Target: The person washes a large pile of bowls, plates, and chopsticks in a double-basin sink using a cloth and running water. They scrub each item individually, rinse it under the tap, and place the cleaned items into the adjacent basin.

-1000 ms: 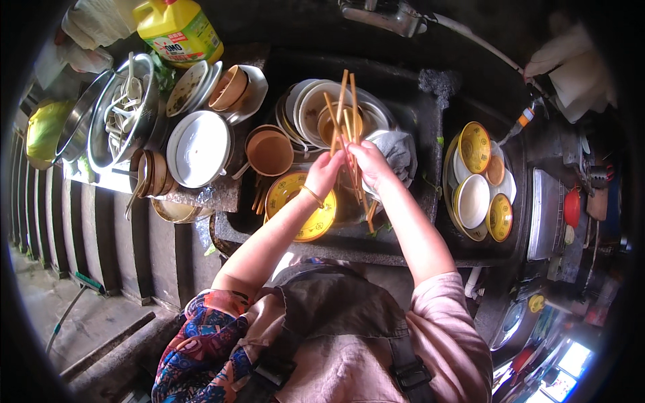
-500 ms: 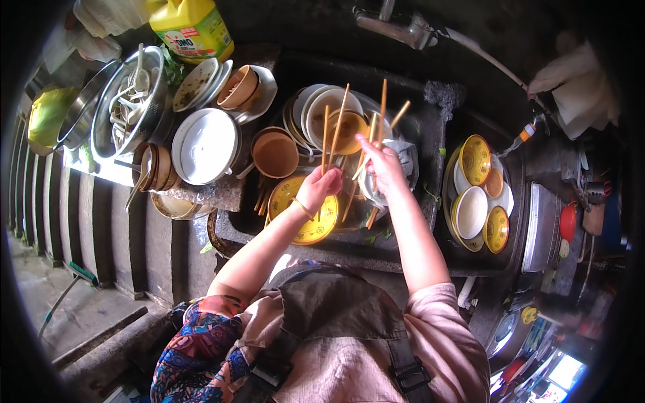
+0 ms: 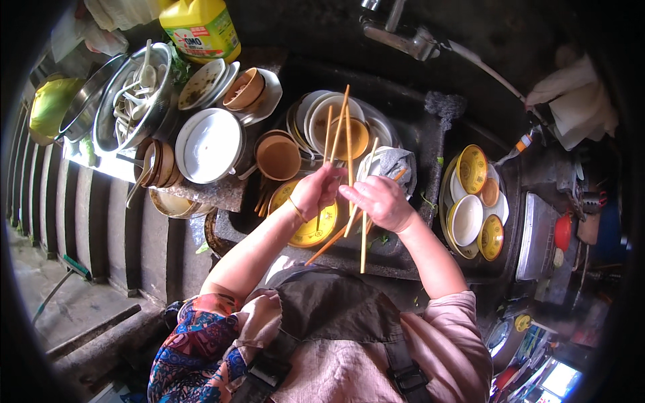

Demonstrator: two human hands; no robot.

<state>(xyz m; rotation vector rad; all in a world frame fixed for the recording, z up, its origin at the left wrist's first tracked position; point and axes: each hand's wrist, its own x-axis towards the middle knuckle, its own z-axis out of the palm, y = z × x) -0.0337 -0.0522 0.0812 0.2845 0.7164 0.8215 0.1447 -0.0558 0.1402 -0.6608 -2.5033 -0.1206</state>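
Note:
Over the sink, my left hand (image 3: 317, 191) is closed round a pair of upright wooden chopsticks (image 3: 329, 138). Close beside it, my right hand (image 3: 381, 201) grips several more chopsticks (image 3: 364, 245), which fan out at different slants, some pointing down toward me. One chopstick rises between the two hands. Beneath my left hand lies a yellow patterned bowl (image 3: 319, 228), partly hidden. Behind my hands, a stack of white plates (image 3: 310, 107) carries a yellow-brown bowl (image 3: 357, 138). Past my right hand there is a grey-white cloth (image 3: 396, 168).
Left of the sink stand a brown bowl (image 3: 277, 156), a large white bowl (image 3: 208, 146) and a metal basin (image 3: 107, 138) of spoons. A yellow detergent jug (image 3: 208, 33) is behind them. On the right, a tray (image 3: 447, 228) holds bowls. A faucet (image 3: 420, 43) reaches over the back.
My right hand has moved down and turned inward, closer to my left hand. Its chopsticks, upright before, now tilt and point toward me. My left hand still holds its pair.

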